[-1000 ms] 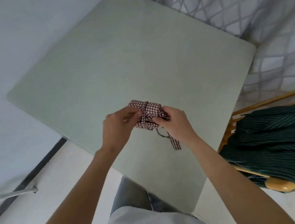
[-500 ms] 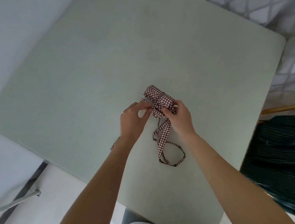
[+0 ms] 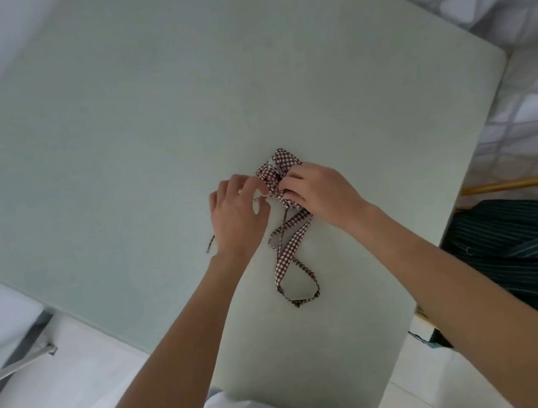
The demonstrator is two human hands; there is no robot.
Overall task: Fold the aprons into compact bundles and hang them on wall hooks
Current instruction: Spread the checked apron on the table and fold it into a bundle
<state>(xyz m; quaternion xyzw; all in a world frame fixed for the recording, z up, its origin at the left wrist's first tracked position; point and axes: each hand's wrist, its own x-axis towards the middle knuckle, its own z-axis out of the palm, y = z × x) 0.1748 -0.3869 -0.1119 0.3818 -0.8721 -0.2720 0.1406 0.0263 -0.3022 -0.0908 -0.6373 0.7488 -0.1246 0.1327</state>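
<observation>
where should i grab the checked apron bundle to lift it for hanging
Take the long strap loop trailing from the checked apron bundle toward the person, coming from the near side. It lies flat and open on the table, clear of both the left hand and right hand.

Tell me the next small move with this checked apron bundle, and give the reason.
Probably pull the thin tie snug with the left hand. The right hand pins the checked apron bundle to the table, the tie runs taut between the hands, and the strap loop lies slack.
</observation>
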